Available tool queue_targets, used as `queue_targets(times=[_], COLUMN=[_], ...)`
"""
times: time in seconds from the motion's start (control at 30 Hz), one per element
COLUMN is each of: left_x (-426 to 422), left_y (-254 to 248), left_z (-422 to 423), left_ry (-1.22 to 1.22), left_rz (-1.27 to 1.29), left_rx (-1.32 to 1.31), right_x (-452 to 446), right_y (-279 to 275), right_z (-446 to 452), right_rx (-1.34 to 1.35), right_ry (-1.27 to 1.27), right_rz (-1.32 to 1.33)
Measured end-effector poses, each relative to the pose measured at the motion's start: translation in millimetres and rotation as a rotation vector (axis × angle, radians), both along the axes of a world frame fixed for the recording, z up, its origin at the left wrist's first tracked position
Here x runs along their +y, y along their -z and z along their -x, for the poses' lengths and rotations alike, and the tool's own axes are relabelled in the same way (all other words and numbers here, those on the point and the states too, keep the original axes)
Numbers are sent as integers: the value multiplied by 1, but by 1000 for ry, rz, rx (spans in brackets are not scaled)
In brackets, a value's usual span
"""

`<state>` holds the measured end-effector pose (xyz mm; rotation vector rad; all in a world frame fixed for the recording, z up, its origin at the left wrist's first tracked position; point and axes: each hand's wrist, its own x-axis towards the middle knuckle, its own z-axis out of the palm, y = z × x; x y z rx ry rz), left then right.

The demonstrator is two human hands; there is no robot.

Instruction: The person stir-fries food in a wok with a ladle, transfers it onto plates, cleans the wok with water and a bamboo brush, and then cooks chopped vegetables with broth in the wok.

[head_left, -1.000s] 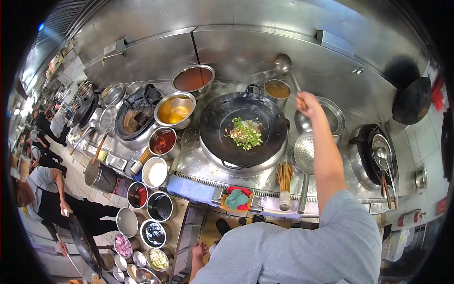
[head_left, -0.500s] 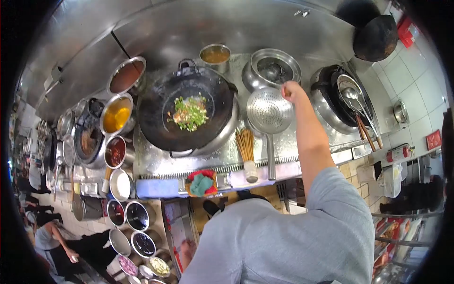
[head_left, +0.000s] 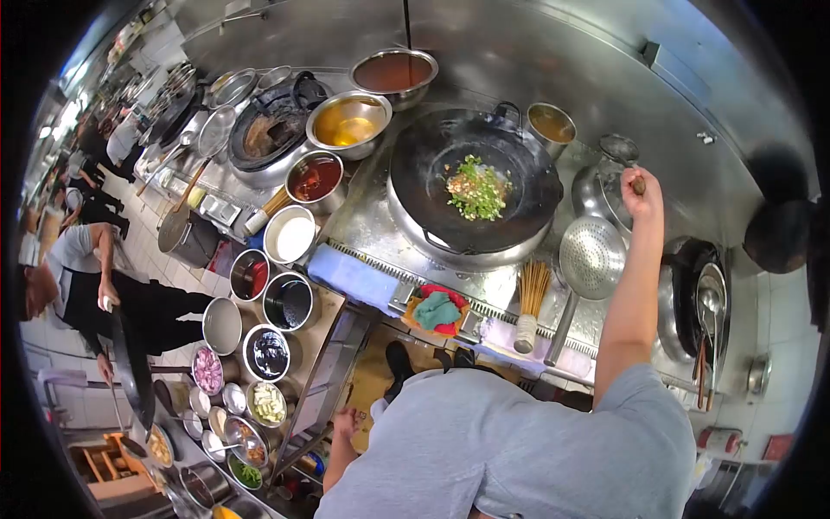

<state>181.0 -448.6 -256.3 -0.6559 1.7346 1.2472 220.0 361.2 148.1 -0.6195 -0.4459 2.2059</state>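
Observation:
My right hand (head_left: 641,194) is closed round the wooden handle end of a ladle (head_left: 619,149). The ladle's bowl hangs over a steel pot (head_left: 590,192) behind the hand. Just below lies a perforated strainer (head_left: 592,257) with a long metal handle. To the left, a large black wok (head_left: 424,186) holds chopped green pieces and brown bits (head_left: 477,189). Low by my side hangs my left hand (head_left: 346,423), away from the stove, its fingers loosely bent with nothing visible in them.
A bamboo brush (head_left: 531,303) and a folded green cloth (head_left: 437,310) lie along the stove's front. Bowls of yellow oil (head_left: 347,125) and red sauce (head_left: 316,178) stand left of the wok. At far left, a co-worker (head_left: 86,259) holds a black wok (head_left: 131,363).
My view has turned left, so the stove sits further right and more seasoning pots show. My right hand has lifted the ladle, whose bowl was down in the pot.

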Motion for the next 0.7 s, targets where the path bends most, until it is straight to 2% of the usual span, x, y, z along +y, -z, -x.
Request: queue_targets(times=[0.03, 0.07, 0.13, 0.23, 0.27, 0.37, 0.47, 0.5, 0.53, 0.57, 0.63, 0.67, 0.7], left_x=[-1, 3, 0, -2, 0, 11, 19, 17, 15, 19, 32, 34, 36], left_y=[10, -1, -25, -28, -28, -32, -24, -14, -6, -10, -19, -25, -26], left_z=[-7, -9, -17, -13, -12, -4, 8, 11, 17, 23, 22, 22, 22], left_ry=[-76, -81, -259, -197, -205, -300, -179, -164, -144, -114, -146, -115, -95], left_rz=[71, 58, -124, -128, -133, -57, 37, -91, -218, -212, -225, -174, -155], left_rx=[-69, -66, -55, -37, -32, 5, 20, 19, 13, 13, 96, 96, 89], right_x=[2, 9, 17, 19, 17, 17, 6, -1, -4, -13, -37, -44, -52], right_y=[-8, -10, -14, -12, -14, -7, -7, -9, -6, -1, 16, 21, 26], right_z=[13, 27, 59, 108, 123, 165, 179, 174, 165, 149, 101, 69, 34], right_rx=[-15, 15, 62, 120, 148, 133, -43, -88, -141, -233, -504, -514, -766], right_ry=[-17, -76, -139, -260, -317, -489, -541, -555, -544, -472, -318, -274, -195], right_rz=[-52, -67, -42, -2, 115, 207, 132, 115, 66, -65, -534, -517, -654])
